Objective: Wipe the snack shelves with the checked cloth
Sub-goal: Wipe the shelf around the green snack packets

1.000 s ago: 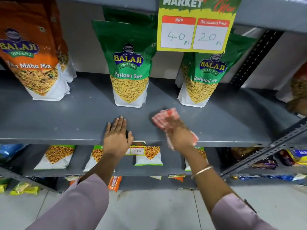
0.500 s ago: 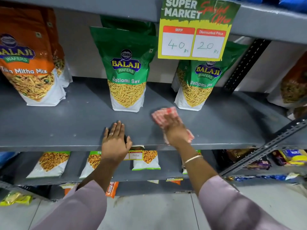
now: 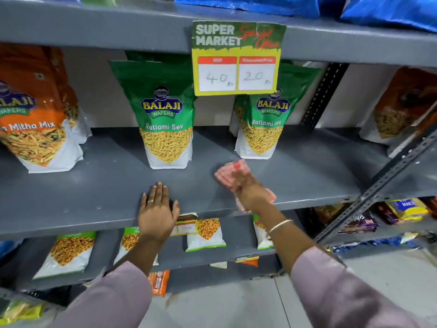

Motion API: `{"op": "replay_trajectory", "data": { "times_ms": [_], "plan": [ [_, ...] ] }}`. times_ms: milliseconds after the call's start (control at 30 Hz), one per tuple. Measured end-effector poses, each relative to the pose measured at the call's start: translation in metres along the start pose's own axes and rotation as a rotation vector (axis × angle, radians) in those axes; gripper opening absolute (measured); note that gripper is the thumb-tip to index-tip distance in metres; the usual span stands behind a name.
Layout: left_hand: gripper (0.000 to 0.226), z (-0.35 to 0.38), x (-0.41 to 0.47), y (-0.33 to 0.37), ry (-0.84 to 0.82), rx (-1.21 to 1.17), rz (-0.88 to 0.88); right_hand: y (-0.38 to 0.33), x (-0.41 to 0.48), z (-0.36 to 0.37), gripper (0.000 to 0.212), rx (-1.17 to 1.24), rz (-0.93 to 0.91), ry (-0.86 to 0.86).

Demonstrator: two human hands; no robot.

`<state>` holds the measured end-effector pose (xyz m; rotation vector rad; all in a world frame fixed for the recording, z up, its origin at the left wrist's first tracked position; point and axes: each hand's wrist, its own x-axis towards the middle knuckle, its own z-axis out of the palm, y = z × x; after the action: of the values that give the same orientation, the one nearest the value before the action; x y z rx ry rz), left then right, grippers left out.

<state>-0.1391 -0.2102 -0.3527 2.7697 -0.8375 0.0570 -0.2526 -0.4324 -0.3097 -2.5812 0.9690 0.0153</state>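
Cloth: checked cloth (image 3: pixel 233 172), red and white, bunched under the right hand (image 3: pixel 250 192) on the front part of the grey shelf (image 3: pixel 101 185), just ahead of the right green snack bag.
Head view, right hand: fingers curled down over the cloth and gripping it, palm pressing it to the metal; the hand and cloth are blurred, so I judge it to be mid-stroke. One corner of cloth hangs past the shelf's front lip.
Head view, left hand: left hand (image 3: pixel 157 209) lies flat and spread near the shelf edge, holding nothing; it looks placed there to steady the body while the other arm reaches in.
Head view, bags: middle green bag (image 3: pixel 163 114) and right green bag (image 3: pixel 264 124) stand upright toward the back, with an orange bag (image 3: pixel 35 114) at the left, which leaves the front strip bare for wiping.
Head view, sign: price card (image 3: pixel 236 59) hangs from the shelf above, hiding the top of the right bag.
Head view, below: smaller packets (image 3: pixel 205 233) sit on the lower shelf, apart from the cloth.
Stage: front strip under way; the spots beneath the bags probably need them shifted first.
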Motion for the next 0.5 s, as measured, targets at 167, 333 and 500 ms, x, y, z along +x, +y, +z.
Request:
{"op": "replay_trajectory", "data": {
  "times_ms": [167, 333, 500],
  "plan": [
    [0.072, -0.008, -0.003, 0.033, 0.090, 0.043, -0.017, 0.091, 0.010, -0.050, 0.067, -0.114, 0.285, 0.045],
    [0.078, 0.003, 0.010, 0.164, 0.084, 0.048, 0.085, 0.085, 0.003, -0.040, 0.063, -0.213, -0.139, 0.017],
    [0.084, 0.035, 0.008, 0.255, -0.020, 0.015, 0.107, 0.170, 0.032, -0.064, 0.058, -0.113, -0.112, 0.042]
  ]
}}
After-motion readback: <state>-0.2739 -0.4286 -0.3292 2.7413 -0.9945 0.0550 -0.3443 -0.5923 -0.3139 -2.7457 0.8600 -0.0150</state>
